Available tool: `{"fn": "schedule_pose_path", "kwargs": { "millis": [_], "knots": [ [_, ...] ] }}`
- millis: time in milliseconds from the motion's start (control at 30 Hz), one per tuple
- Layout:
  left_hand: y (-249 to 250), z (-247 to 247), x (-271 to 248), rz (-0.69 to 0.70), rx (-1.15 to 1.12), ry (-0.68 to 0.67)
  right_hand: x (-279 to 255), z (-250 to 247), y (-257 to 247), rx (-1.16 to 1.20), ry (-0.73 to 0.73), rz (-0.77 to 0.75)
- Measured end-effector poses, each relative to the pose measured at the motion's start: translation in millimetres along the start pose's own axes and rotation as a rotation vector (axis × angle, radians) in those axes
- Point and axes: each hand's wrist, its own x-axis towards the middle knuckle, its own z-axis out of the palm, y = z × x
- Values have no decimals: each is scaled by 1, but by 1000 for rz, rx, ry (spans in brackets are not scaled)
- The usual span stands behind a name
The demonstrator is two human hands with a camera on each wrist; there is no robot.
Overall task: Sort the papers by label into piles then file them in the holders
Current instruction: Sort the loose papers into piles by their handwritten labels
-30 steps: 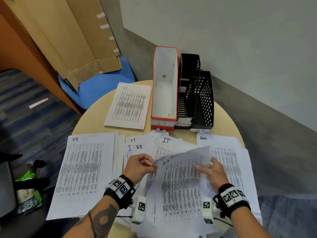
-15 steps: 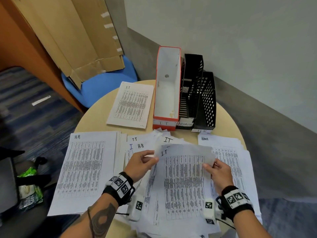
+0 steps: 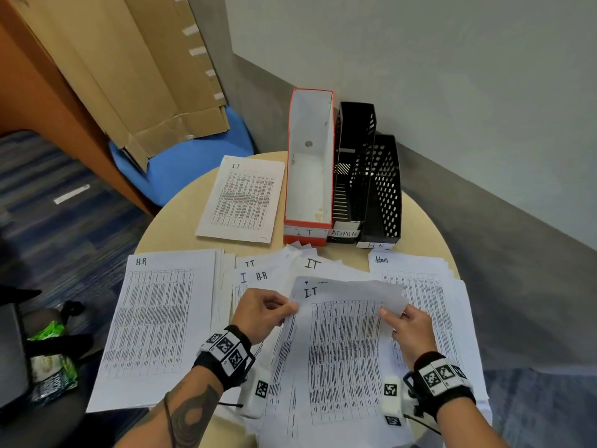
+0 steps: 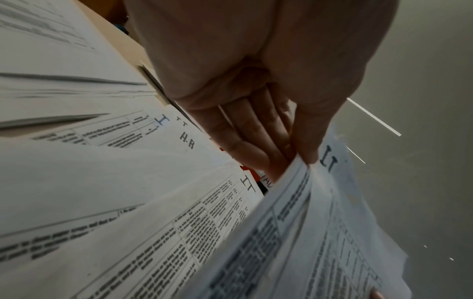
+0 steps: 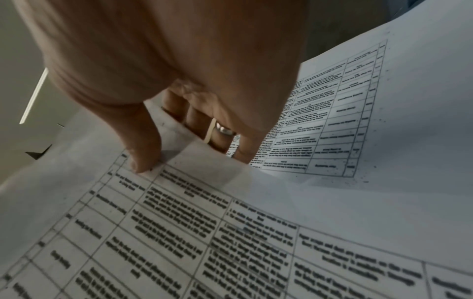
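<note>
Both hands pinch one sheet marked "I.T" (image 3: 345, 344), lifted over the mixed papers (image 3: 274, 276) at the near edge of the round bench (image 3: 181, 218): the left hand (image 3: 258, 315) clamps its left edge between thumb and fingers, the right hand (image 3: 410, 328) its right edge. Sorted piles lie around: H.R pile (image 3: 158, 318) at the left edge, Admin pile (image 3: 433, 286) at the right, IT pile (image 3: 242, 198) farther back beside the red IT holder (image 3: 308, 232), which stands with two black holders (image 3: 381, 189) at the far edge.

Both forearms reach forward side by side, each wrist banded in black. The left hand (image 3: 258, 313) pinches thumb against fingers (image 4: 245, 141); the right hand (image 3: 408, 328) pinches likewise, thumb on top, a ring on one finger.
</note>
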Motion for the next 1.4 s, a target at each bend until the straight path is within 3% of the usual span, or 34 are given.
{"fn": "schedule_pose_path", "kwargs": {
  "millis": [233, 433, 800, 1400],
  "knots": [
    [18, -1, 2, 11, -144, -69, 4, -2, -2, -43, -18, -1],
    [23, -5, 11, 91, 54, -38, 2, 0, -2, -49, -50, -7],
    [29, -3, -1, 13, -256, -121, 4, -1, 1, -8, -75, 50],
    [24, -4, -9, -105, -307, -247, 3, -2, -2, 77, -123, 127]
  ]
}}
